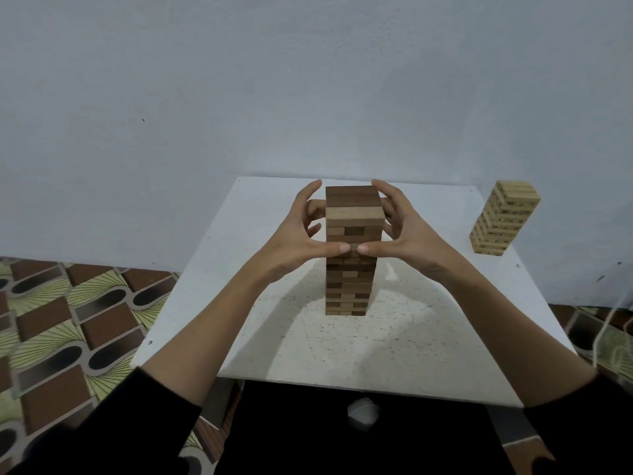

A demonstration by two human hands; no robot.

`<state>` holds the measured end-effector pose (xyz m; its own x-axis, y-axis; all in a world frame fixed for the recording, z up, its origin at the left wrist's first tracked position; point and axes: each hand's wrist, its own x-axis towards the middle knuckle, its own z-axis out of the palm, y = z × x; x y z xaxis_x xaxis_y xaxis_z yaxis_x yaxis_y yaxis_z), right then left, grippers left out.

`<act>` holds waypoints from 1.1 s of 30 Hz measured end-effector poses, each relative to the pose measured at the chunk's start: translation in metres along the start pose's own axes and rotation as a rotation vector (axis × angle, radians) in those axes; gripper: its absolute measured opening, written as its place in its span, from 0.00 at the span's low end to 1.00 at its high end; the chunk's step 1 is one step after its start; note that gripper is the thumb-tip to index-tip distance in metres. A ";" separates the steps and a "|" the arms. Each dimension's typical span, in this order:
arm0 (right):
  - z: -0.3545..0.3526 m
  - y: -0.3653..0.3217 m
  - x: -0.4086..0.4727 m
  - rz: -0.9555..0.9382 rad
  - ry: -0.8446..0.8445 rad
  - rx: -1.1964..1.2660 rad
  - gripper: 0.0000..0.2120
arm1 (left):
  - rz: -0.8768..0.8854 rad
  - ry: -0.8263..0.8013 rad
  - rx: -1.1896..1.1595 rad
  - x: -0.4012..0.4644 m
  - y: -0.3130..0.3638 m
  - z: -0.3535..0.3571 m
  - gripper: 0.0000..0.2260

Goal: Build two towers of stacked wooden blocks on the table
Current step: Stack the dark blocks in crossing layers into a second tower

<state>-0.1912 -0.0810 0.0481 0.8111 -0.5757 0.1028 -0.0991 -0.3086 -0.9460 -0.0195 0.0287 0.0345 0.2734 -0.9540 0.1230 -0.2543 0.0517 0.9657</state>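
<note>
A tall tower of dark and light brown wooden blocks stands in the middle of the white table. Both my hands cup its upper half. My left hand curves round the left side and my right hand round the right side. Both thumbs press the front face, their tips almost meeting. The index fingers stand a little off the top corners. A second, shorter tower of pale blocks stands at the table's far right edge.
The table stands against a pale blue wall. A patterned floor shows on both sides. A small white object lies on dark cloth below the table's near edge.
</note>
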 end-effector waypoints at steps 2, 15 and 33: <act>0.001 0.000 0.000 -0.003 0.003 -0.003 0.49 | -0.003 0.003 0.001 0.000 -0.001 -0.001 0.47; 0.000 0.004 0.001 -0.010 0.012 -0.001 0.46 | -0.002 0.031 -0.020 -0.001 -0.004 0.002 0.45; -0.001 0.011 0.000 0.004 -0.026 -0.015 0.51 | -0.019 -0.005 -0.014 -0.003 -0.004 0.003 0.46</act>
<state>-0.1925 -0.0847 0.0382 0.8253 -0.5573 0.0914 -0.1105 -0.3180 -0.9416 -0.0224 0.0301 0.0292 0.2730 -0.9564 0.1037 -0.2358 0.0379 0.9711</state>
